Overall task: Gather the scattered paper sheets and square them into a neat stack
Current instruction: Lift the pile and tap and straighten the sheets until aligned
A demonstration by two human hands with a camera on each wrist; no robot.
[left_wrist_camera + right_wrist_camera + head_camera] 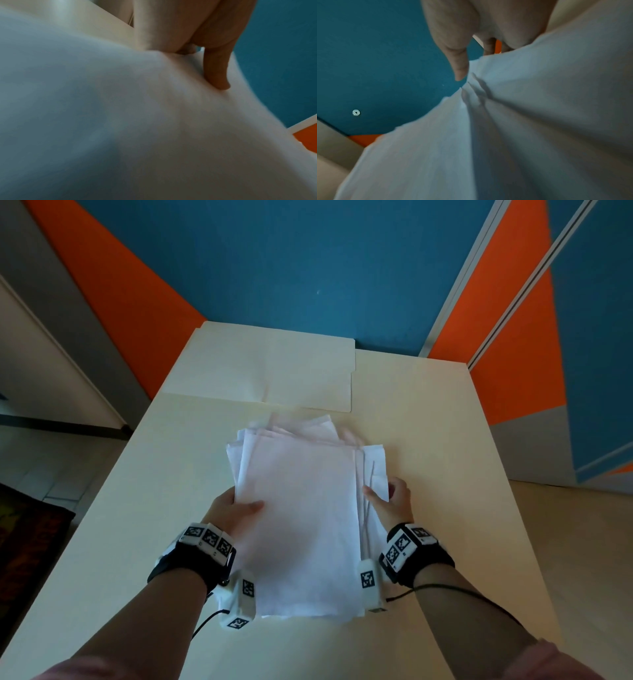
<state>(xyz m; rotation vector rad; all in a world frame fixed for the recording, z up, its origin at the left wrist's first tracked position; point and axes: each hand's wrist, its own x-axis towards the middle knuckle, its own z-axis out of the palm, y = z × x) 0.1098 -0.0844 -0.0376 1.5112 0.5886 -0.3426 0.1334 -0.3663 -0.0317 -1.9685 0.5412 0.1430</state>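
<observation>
A bundle of white paper sheets is held between both hands above the cream table, its far edges fanned and uneven. My left hand grips the bundle's left edge, thumb lying on the top sheet. My right hand grips the right edge, thumb on top and fingers behind. In the left wrist view the thumb presses on the paper. The right wrist view shows the thumb at the edge of several layered sheets. The fingers under the sheets are hidden.
An open manila folder lies flat at the table's far side, just beyond the sheets. Blue and orange wall panels rise behind the table. The floor drops away on the left and right of the table.
</observation>
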